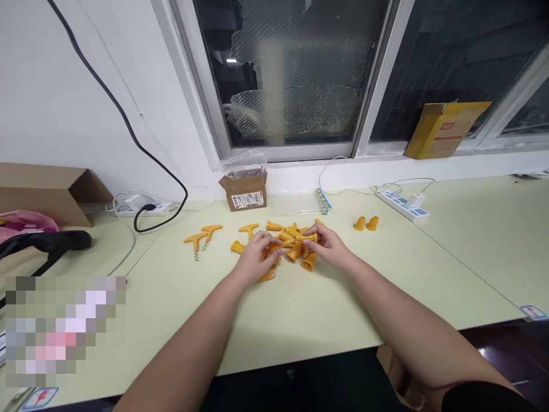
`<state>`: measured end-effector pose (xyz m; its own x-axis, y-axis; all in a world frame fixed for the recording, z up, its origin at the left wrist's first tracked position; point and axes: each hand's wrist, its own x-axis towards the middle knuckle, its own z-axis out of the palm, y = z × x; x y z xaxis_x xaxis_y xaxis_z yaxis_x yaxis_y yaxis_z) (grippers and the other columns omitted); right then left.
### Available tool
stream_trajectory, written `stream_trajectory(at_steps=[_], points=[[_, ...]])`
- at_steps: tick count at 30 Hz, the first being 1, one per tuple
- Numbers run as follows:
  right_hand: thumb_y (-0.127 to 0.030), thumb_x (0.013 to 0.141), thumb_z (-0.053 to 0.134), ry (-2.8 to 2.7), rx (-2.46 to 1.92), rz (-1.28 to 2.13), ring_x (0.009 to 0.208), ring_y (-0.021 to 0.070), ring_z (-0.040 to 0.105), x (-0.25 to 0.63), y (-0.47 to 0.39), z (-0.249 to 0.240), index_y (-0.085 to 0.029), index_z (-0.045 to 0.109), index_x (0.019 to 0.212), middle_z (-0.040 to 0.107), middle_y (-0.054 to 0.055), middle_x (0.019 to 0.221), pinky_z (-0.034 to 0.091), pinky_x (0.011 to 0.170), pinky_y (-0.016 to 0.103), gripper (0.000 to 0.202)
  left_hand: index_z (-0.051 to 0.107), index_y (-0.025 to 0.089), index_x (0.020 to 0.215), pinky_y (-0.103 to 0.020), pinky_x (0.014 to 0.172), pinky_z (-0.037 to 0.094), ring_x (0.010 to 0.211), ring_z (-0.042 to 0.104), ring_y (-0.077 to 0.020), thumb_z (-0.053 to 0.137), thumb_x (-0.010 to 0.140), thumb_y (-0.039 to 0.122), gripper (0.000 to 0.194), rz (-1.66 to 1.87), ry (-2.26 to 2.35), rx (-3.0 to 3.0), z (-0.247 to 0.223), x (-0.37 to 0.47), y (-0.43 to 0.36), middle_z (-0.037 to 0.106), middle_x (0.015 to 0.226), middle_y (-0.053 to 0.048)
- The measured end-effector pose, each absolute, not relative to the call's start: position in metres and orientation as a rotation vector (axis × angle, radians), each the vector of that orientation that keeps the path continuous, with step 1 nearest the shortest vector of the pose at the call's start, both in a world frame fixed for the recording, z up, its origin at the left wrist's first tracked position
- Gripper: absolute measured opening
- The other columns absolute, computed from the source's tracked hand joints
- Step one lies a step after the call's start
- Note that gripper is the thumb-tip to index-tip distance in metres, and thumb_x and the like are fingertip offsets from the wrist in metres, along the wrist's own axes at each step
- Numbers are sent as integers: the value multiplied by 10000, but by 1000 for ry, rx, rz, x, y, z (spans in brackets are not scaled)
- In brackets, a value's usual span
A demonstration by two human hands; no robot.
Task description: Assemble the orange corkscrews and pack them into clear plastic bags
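Over a pile of yellow corkscrews (295, 252), my right hand (329, 247) is closed around the wide end of one yellow corkscrew (295, 236), held nearly level. My left hand (256, 258) has its fingers closed at the narrower left end of that piece; the exact contact is partly hidden. Beneath and around both hands lie more bell-shaped sleeves and T-handles, some covered by the fingers. To the left, two T-handles with metal spirals (195, 240) rest apart from the pile. Two loose bell-shaped sleeves (372, 223) stand to the right.
Behind the pile are a small open cardboard box (246, 191) and a clear plastic bag (298, 203). Power strips with cables (403, 205) lie at the back right and back left. A black cable (124, 114) hangs at left, near a larger carton (43, 189).
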<state>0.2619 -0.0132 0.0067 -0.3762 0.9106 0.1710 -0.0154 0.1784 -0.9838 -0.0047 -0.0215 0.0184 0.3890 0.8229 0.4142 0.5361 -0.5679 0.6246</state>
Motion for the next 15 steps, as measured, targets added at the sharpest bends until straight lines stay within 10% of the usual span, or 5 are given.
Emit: stream_trajectory(at_steps=[10,15], points=[[-539,861,775,-1522,-786,1243,705,166,653,258,-14,7,-257,569,1010,635,-16,806,583,729,374,379,622,262,1226,-374,869,597,1061,649,-218,736,863,382,398,1186,1212,1930,15,-1,-22,533,1309,-101],[-547,828,803,-1520,-774,1264,706,182,661,257,-15,7,-247,577,979,637,-8,804,570,698,367,405,581,223,1129,-305,718,572,778,690,-173,807,802,442,455,1135,1125,1469,19,0,-20,656,885,-19]])
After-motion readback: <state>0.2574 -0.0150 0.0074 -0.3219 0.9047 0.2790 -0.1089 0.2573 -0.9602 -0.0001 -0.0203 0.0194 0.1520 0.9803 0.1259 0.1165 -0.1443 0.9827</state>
